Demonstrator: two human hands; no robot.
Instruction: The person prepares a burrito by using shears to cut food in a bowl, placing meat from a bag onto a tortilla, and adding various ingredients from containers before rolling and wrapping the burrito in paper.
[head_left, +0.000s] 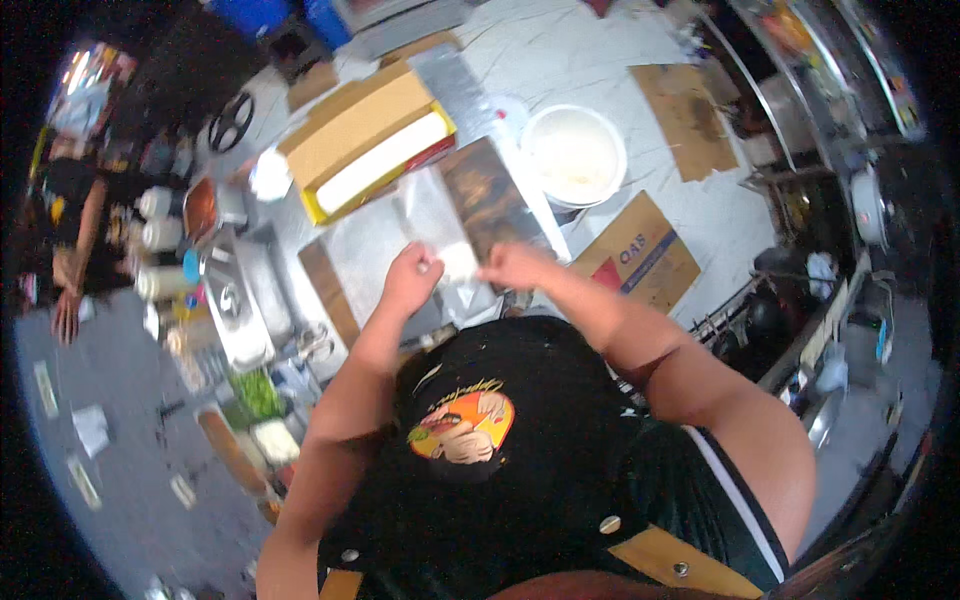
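My left hand (412, 279) is closed at the left edge of a small white sheet (457, 264), perhaps paper or thin plastic. On the opposite side, my right hand (519, 265) pinches near the sheet's right edge, blurred by motion. Whatever the sheet may cover cannot be made out. Beneath lie larger pale translucent sheets (364, 259), spread over a dark brown wooden board (491, 195). Just beyond them stands a long open cardboard box (352, 139) with yellow edges, holding a white roll (382, 161).
A white bucket (574, 154) with pale contents stands beyond the board's right side. A flattened carton (637, 255) lies on the floor. Leftward are metal pans (244, 300), squeeze bottles (161, 232), scissors (319, 341) and shredded greens (259, 394). Another person's hand (66, 319) rests far left.
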